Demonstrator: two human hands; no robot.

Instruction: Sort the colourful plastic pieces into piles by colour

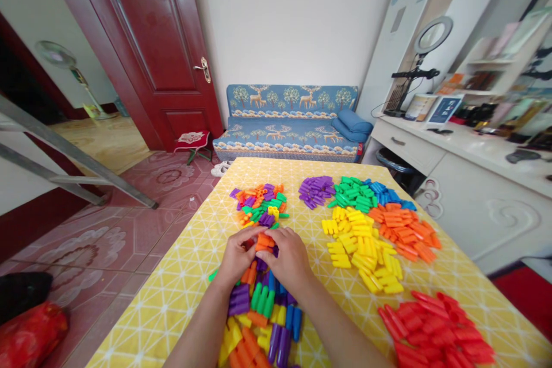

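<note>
Centre frame: left hand (pixel 236 254) and right hand (pixel 292 256) pinch an orange block (pixel 264 242); grip narrow. Judged risk: uneven pressure could drop it into the mixed pile (pixel 262 300), lower centre.

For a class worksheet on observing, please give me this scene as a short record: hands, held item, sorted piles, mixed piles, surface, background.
Hands: left hand and right hand, fingertips together at the held item
Held item: orange piece
Single-colour piles: purple pile, green pile, blue pile, orange pile, yellow pile, red pile
Mixed piles: far pile beyond the hands; near pile between the forearms
Surface: yellow patterned tablecloth
Background: blue sofa, red door
</note>
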